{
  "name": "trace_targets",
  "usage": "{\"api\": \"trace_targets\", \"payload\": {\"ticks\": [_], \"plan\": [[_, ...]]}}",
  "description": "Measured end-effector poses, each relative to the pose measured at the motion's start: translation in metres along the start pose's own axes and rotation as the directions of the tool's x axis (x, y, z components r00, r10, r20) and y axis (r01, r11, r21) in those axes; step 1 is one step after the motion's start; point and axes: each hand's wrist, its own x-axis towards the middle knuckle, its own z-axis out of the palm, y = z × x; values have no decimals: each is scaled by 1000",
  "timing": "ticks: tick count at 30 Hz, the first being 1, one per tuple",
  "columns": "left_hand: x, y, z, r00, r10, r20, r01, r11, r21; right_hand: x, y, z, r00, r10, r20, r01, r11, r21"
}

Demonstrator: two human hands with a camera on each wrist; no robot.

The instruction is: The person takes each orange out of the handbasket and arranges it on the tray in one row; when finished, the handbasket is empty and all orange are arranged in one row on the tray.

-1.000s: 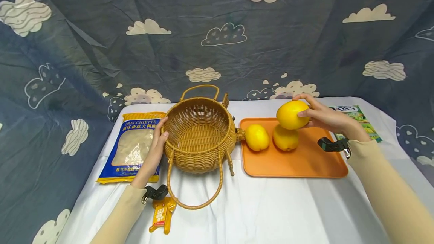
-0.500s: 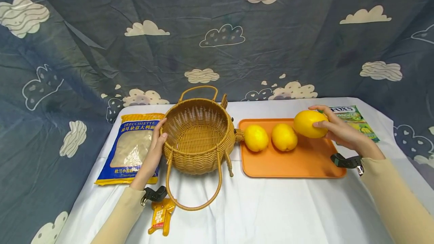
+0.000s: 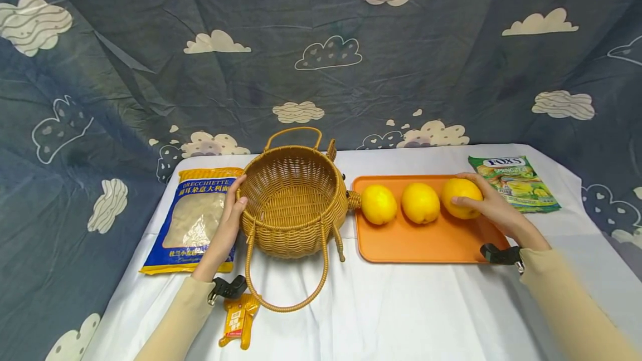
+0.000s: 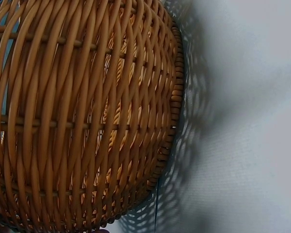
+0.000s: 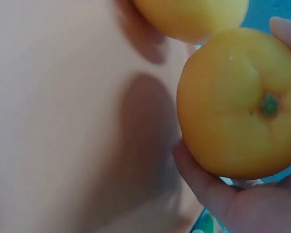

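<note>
On the orange tray (image 3: 426, 247), three yellow fruits lie in a row. My right hand (image 3: 494, 205) grips the rightmost yellow fruit (image 3: 458, 191), which appears to sit on the tray. Up close in the right wrist view, that fruit (image 5: 223, 111) shows a small green stem mark in a dimple, with fingers and thumb round it. The middle fruit (image 3: 420, 205) and left fruit (image 3: 378, 206) stand beside it. My left hand (image 3: 230, 219) holds the left rim of the wicker basket (image 3: 291, 241); its woven wall (image 4: 87, 116) fills much of the left wrist view.
A blue and yellow bag of pasta (image 3: 195, 222) lies left of the basket. Near the front is a small orange snack packet (image 3: 238, 322). A green Fox's packet (image 3: 521, 185) lies behind the tray's right end. The basket's handle (image 3: 286, 310) hangs forward.
My right hand has carried the fruit rightward and lowered it beside the middle one on the tray. The left hand and basket have stayed in place.
</note>
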Motion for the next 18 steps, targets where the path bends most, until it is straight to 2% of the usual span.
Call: {"api": "trace_targets", "payload": {"ticks": [8,18], "plan": [[-1,0,0,1000,-5,5,6,1000,-11,2,11,10,999,-29,-16,27,997,-71],[0,-1,0,1000,-1,2,1,1000,-8,-1,9,8,1000,-4,24,4,1000,-23]]}}
